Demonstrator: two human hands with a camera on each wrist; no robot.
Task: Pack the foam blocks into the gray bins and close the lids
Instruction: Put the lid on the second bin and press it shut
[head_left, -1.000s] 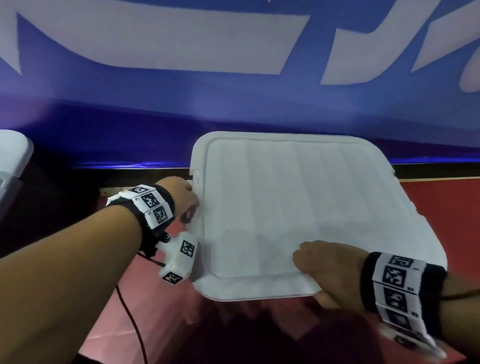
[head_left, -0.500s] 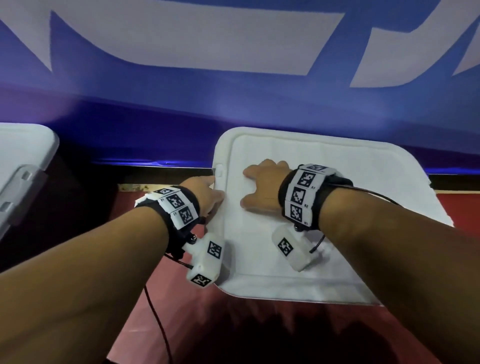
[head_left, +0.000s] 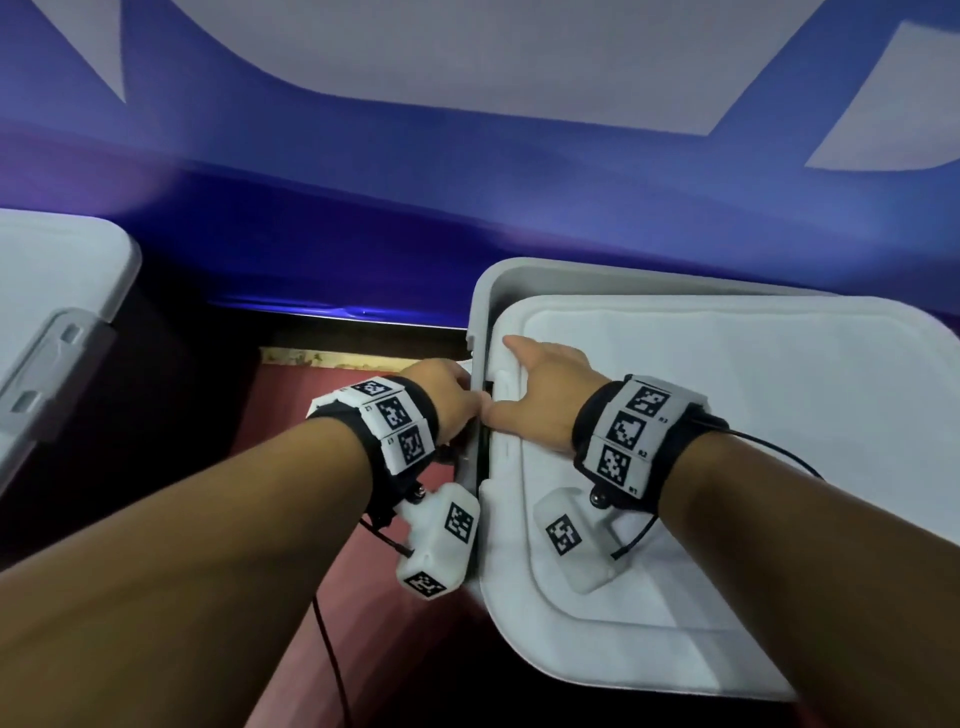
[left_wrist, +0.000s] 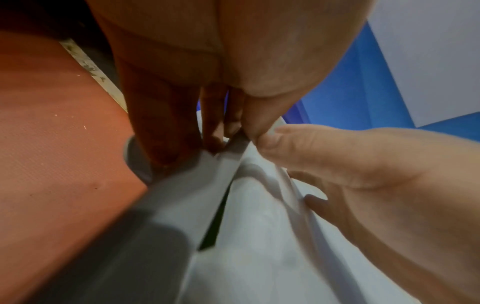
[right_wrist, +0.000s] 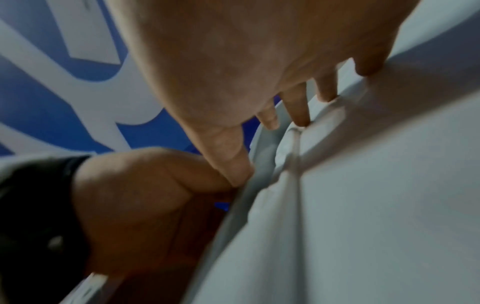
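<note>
- Head view: A blue wall with large pale shapes (head_left: 467, 57) fills the background, and a red floor surface (head_left: 415, 613) is seen below it. The gray bin (head_left: 480, 306) stands on that surface to the right, and its white lid (head_left: 727, 467) lies over it, skewed, so that the bin's far-left rim is left showing and a dark gap is seen along the left edge.
- The relation that matters is judged to be that left edge, which runs away from the person: both hands are gathered on it, the left hand (head_left: 451, 397) outside it against the bin's side, the right hand (head_left: 540, 397) on top of the lid with fingers spread flat. The left hand is the nearer to the gap.
- A second pale bin (head_left: 57, 291) with a gray latch is seen at the far left, well apart. No foam blocks are visible.
- Left wrist view: The left hand's fingers (left_wrist: 166, 123) are curled down onto the gray rim at the gap; whether it is truly clasped cannot be told. The right hand's thumb touches them.
- Right wrist view: The right hand's fingertips (right_wrist: 298, 111) are pressed straight onto the lid's raised edge; nothing is gripped. The blue wall is seen behind.
</note>
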